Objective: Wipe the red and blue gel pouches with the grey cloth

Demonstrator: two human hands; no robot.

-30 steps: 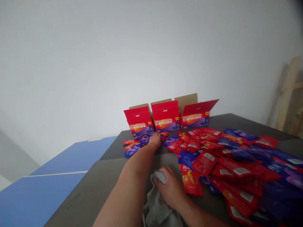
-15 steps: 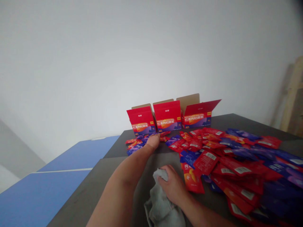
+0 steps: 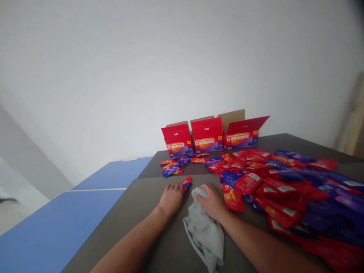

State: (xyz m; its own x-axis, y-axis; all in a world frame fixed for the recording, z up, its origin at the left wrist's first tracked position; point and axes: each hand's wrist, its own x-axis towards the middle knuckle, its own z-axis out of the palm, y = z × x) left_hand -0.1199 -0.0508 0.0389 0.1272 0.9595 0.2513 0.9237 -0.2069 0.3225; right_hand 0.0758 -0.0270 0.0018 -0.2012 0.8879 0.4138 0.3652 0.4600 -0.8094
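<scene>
Just now, in the head view, the left hand (image 3: 170,200) has drawn back from the small heap of packets (image 3: 176,165) near the boxes and lies nearer the person on the bare dark worktop (image 3: 167,246). It rests palm down and flat, fingers loosely apart, with nothing visible in its grip. A small red-and-purple packet (image 3: 186,183) lies just beyond its fingertips, near but seemingly not touching them, and now shows in the gap between hand and heap.

The right hand (image 3: 212,203) sits on top of a crumpled grey cloth (image 3: 204,231), its fingers curled over the cloth's upper fold, holding it against the worktop. The cloth trails down toward the lower middle of the frame, lying between the two forearms.

Just beside the right hand, a red packet (image 3: 232,200) marks the near edge of a large, loose heap of red and purple packets (image 3: 286,193), which spreads across the right side of the worktop and runs off the lower right of the frame.

Toward the far edge, at the upper middle of the frame, three red cartons (image 3: 207,134) stand side by side with their lids open, and the small heap lies just before them. A blue table (image 3: 85,212) fills the lower left, and a blurred wooden frame (image 3: 354,113) leans at the right edge.
</scene>
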